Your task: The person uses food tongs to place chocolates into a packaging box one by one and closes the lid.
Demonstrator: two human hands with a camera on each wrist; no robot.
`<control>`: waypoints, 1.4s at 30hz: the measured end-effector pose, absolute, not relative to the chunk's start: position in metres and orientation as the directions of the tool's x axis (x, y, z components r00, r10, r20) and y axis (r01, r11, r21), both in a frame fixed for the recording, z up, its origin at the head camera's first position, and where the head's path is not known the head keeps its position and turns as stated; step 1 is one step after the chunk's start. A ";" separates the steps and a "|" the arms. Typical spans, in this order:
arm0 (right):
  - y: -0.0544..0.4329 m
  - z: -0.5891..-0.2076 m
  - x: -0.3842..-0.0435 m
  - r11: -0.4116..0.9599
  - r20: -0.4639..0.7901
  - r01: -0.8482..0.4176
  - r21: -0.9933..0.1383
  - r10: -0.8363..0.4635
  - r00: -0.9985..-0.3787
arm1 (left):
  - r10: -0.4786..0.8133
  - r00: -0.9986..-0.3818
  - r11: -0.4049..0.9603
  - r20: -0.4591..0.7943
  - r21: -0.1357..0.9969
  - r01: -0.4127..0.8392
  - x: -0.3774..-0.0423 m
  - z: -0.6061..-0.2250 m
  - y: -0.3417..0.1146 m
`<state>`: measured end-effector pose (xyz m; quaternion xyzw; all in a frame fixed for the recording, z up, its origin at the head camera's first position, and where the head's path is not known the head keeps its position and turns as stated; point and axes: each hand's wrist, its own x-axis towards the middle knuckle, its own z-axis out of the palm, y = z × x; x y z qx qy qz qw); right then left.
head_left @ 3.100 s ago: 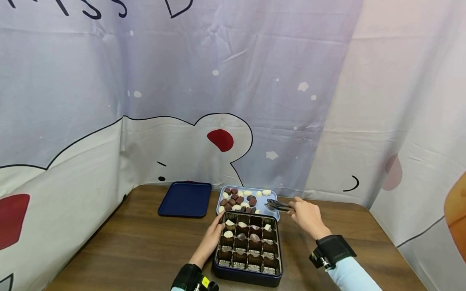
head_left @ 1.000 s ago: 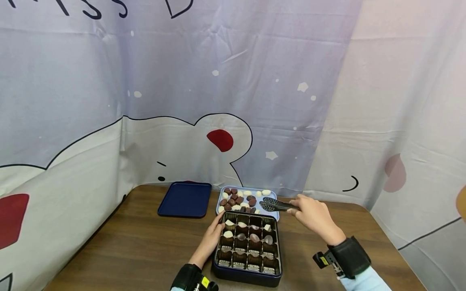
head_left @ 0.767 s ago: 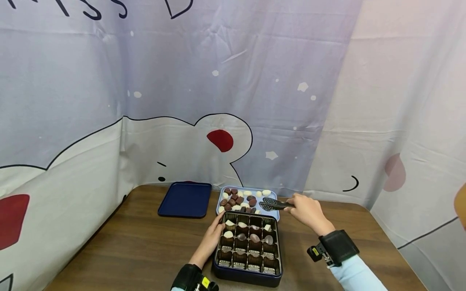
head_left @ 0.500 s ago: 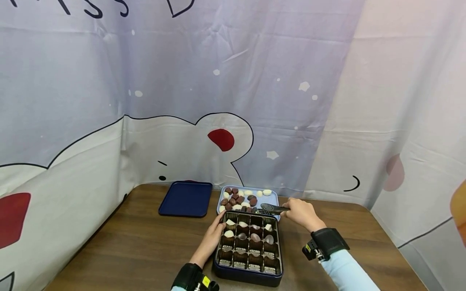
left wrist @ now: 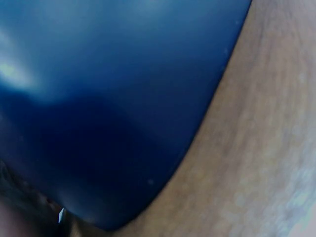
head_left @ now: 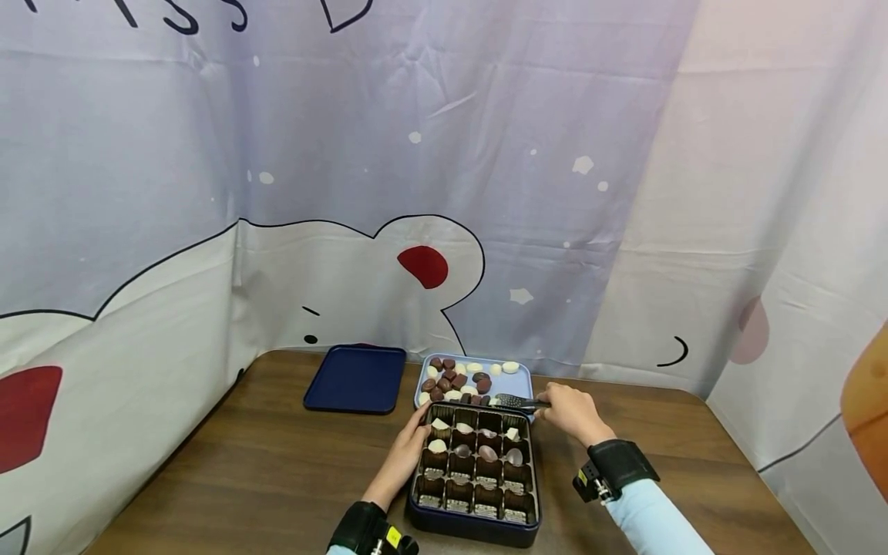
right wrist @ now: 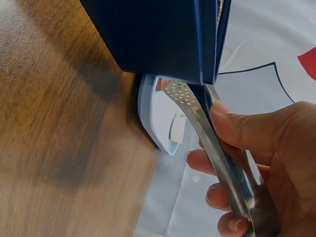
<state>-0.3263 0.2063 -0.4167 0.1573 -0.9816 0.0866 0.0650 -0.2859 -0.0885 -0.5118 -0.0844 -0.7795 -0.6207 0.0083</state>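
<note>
A dark blue box [head_left: 472,528] stands on the table, its black divided insert [head_left: 486,482] facing up. Chocolates sit in the two far rows; the two near rows show bare compartments. My left hand [head_left: 401,461] grips the box's left side near the far corner, thumb at the rim. My right hand [head_left: 572,412] holds metal tongs [right wrist: 207,131] with perforated ends, thumb on one arm and fingers round the other. The tong ends are low over the near right of the light blue tray [head_left: 516,381], beside dark chocolates [head_left: 466,398], partly hidden behind the box's far edge.
More brown and white chocolates [head_left: 451,375] crowd the tray's left and middle. A dark blue lid [head_left: 356,379] lies to the left on the wooden table [head_left: 264,462]. A printed cloth [head_left: 347,154] hangs behind the table.
Since the oldest frame a chocolate has appeared in the second row's rightmost compartment. Lately my right hand has brought the tongs down and nearer the box. The left hand has stayed put.
</note>
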 end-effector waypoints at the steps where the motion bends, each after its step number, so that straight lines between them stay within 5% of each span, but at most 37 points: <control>1: 0.207 -0.417 -0.326 0.936 0.162 -0.319 -0.147 -0.296 -0.941 | 0.121 -0.985 0.214 0.120 0.966 0.144 -0.286 -0.512 -0.089; 22: 0.211 -0.388 -0.319 0.930 0.256 -0.347 -0.125 -0.307 -0.916 | 0.124 -0.980 0.209 0.158 0.961 0.182 -0.284 -0.512 -0.090; 42: 0.158 -0.368 -0.255 0.746 0.350 -0.666 -0.005 -0.622 -0.700 | 0.131 -0.986 0.181 0.101 0.976 0.124 -0.275 -0.496 -0.088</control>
